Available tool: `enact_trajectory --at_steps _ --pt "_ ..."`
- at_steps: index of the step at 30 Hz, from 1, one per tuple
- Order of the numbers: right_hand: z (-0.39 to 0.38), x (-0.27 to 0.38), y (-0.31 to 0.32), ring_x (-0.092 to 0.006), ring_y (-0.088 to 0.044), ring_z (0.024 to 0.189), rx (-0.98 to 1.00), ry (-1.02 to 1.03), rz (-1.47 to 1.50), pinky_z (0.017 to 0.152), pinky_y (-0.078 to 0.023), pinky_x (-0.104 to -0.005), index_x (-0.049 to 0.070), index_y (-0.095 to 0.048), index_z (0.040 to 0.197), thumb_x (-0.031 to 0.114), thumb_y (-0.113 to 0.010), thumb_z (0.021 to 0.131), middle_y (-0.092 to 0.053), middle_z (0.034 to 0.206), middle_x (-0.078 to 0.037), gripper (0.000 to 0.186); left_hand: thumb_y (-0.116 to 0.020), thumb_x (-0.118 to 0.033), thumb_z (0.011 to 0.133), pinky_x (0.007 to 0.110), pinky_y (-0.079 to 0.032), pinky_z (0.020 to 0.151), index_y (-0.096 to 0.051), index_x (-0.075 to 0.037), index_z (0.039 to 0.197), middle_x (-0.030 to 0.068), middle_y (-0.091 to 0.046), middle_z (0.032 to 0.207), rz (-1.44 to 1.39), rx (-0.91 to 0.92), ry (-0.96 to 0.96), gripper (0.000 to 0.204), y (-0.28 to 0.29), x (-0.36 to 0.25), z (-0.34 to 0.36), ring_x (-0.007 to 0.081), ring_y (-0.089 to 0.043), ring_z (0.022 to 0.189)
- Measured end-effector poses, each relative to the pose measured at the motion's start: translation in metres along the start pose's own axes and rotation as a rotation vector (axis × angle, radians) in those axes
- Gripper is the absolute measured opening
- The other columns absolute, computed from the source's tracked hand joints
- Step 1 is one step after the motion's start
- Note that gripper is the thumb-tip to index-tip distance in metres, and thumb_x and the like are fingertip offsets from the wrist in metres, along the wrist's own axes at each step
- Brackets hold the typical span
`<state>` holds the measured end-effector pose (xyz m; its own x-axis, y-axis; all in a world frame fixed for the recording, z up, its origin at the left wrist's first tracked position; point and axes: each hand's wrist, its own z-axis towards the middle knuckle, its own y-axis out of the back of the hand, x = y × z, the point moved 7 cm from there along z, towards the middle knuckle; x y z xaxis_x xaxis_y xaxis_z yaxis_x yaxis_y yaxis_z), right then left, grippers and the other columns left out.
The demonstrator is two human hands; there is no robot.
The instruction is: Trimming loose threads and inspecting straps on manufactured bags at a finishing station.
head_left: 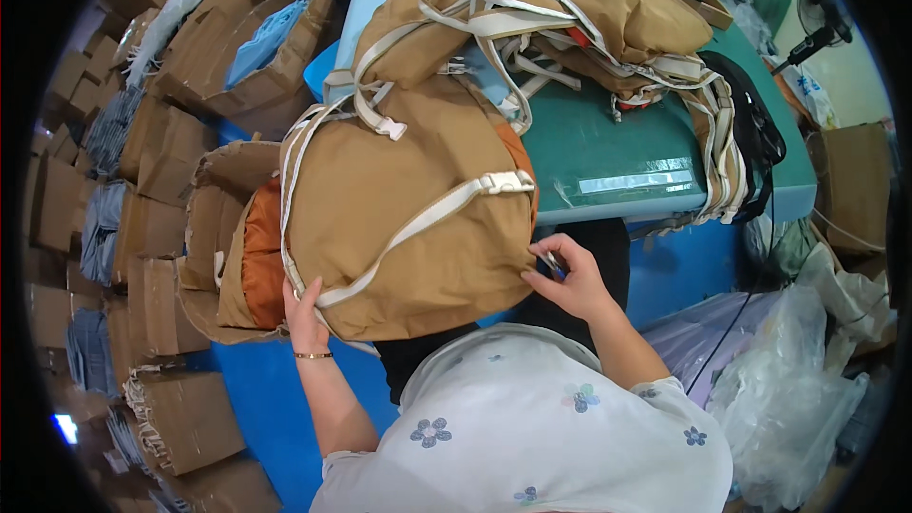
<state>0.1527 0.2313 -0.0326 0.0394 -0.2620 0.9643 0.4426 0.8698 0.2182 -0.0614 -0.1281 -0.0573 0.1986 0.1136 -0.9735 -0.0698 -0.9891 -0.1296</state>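
A tan backpack (427, 199) with white straps and orange side panels lies across my lap and the table's front edge. My left hand (306, 316) grips its lower left edge, thumb on top, beside the end of a white strap. My right hand (573, 277) is closed at its lower right edge, with thumb and forefinger pinched close to the fabric. Inside that hand sits a small dark-blue tool (554, 269), mostly hidden by the fingers. A white buckle (506, 182) joins the diagonal strap near the bag's right side.
More tan bags with white straps (617, 9) are heaped on the green-topped table (627, 147). An open cardboard box (214, 199) stands at the left, with stacked boxes beyond. Clear plastic bags (788, 399) lie at the right, near a black fan (817, 28).
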Motion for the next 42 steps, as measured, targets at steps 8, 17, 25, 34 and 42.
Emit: enact_trajectory --at_steps 8,17,25,34,42 --pt "-0.014 0.01 -0.022 -0.0121 -0.059 0.079 0.452 -0.013 0.072 0.071 -0.048 -0.025 0.004 -0.059 0.095 0.008 -0.077 0.072 -0.062 0.088 -0.004 0.03 -0.058 -0.017 0.089 0.043 -0.046 0.095 -0.044 -0.001 0.132 0.0119 -0.057 0.124 -0.298 0.124 0.209 0.047 0.05 0.045 -0.011 0.0275 -0.056 0.113" --pt "0.047 0.009 0.028 -0.0065 -0.055 0.075 0.04 -0.04 -0.006 0.069 -0.045 -0.0226 0.002 -0.061 0.092 0.008 -0.068 0.083 -0.062 0.08 -0.001 0.013 -0.058 -0.005 0.082 0.043 -0.044 0.097 -0.043 0.001 0.133 0.0145 -0.053 0.129 -0.293 0.146 0.207 0.053 0.069 0.066 -0.029 0.029 -0.053 0.117" --pt "0.131 0.007 0.017 -0.0314 -0.064 0.091 0.042 0.022 -0.331 0.078 -0.049 -0.0361 0.005 -0.061 0.114 0.026 -0.061 0.086 -0.066 0.099 -0.017 0.035 -0.053 -0.018 0.08 0.043 -0.044 0.097 -0.044 0.0 0.133 0.0148 -0.052 0.129 -0.289 0.037 0.061 0.056 0.117 0.078 -0.057 0.0298 -0.052 0.117" --pt "0.131 0.007 0.033 -0.03 -0.062 0.097 -0.178 0.119 -0.728 0.081 -0.051 -0.0394 0.012 -0.06 0.114 0.022 -0.066 0.078 -0.064 0.109 -0.011 0.038 -0.054 -0.032 0.089 0.049 -0.043 0.096 -0.041 -0.003 0.132 0.0198 -0.048 0.131 -0.308 -0.148 -0.503 0.053 0.258 -0.009 -0.08 0.031 -0.05 0.117" --pt "0.132 -0.026 0.094 -0.0253 -0.059 0.108 -0.417 0.076 -1.087 0.084 -0.051 -0.0374 0.014 -0.055 0.122 0.014 -0.066 0.077 -0.055 0.13 -0.005 0.046 -0.043 -0.035 0.089 0.044 -0.045 0.094 -0.048 0.001 0.127 0.0151 -0.055 0.125 -0.404 -0.009 -0.503 0.052 0.157 -0.188 -0.065 0.0296 -0.055 0.112"
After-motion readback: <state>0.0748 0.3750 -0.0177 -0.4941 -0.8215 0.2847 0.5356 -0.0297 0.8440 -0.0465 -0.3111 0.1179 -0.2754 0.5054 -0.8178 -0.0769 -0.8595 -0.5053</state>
